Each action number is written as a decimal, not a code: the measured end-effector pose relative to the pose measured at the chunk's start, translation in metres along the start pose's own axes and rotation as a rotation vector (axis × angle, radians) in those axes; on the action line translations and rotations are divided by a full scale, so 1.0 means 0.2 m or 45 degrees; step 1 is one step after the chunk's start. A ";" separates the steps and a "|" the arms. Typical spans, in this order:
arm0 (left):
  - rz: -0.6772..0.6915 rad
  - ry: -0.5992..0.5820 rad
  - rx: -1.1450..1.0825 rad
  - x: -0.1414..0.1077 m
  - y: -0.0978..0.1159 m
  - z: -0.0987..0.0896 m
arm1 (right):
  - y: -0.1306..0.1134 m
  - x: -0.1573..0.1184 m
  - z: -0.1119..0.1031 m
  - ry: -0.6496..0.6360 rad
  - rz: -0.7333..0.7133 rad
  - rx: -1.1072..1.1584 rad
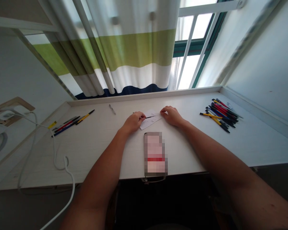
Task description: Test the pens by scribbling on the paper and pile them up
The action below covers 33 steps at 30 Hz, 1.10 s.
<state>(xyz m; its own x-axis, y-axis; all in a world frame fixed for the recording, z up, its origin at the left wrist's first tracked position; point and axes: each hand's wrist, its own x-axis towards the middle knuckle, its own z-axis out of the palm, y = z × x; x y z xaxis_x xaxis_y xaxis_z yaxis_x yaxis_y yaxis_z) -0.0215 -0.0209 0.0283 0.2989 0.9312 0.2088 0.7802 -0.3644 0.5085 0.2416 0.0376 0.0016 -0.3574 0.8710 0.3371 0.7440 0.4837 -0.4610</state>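
A small white sheet of paper [148, 123] with faint marks lies on the desk between my two hands. My left hand [135, 122] is closed at the paper's left side, pinching a thin dark stick like a pen refill [150, 117], which points right across the sheet. At the upper right edge of the paper, the thumb and fingers of my right hand [171, 115] are pinched together on it. A phone-shaped object [155, 153], blurred by pixels, lies just below the paper near the desk's front edge. A slim grey pen [112, 109] rests left of my left hand.
Several pens and markers [222, 113] are heaped on the right of the white desk [105, 127]. Another few pens [69, 124] lie at the left. A white cable [54, 150] runs over the left front edge. Curtains [139, 48] hang behind the raised back rim.
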 end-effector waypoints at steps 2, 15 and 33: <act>-0.011 0.016 0.012 0.00 -0.01 0.00 | 0.01 -0.01 -0.02 0.005 -0.019 0.073; -0.038 0.001 0.040 0.00 0.00 0.00 | -0.04 -0.05 -0.06 -0.063 -0.138 0.281; -0.065 0.073 0.080 0.01 -0.07 -0.05 | -0.01 -0.05 -0.05 -0.107 -0.100 0.139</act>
<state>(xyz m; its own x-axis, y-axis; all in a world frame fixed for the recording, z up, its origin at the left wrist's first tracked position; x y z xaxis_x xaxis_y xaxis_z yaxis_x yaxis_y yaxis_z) -0.0378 -0.0145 0.0289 0.2277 0.9457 0.2322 0.8271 -0.3136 0.4664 0.2498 0.0272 0.0060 -0.4612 0.8321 0.3082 0.6479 0.5531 -0.5238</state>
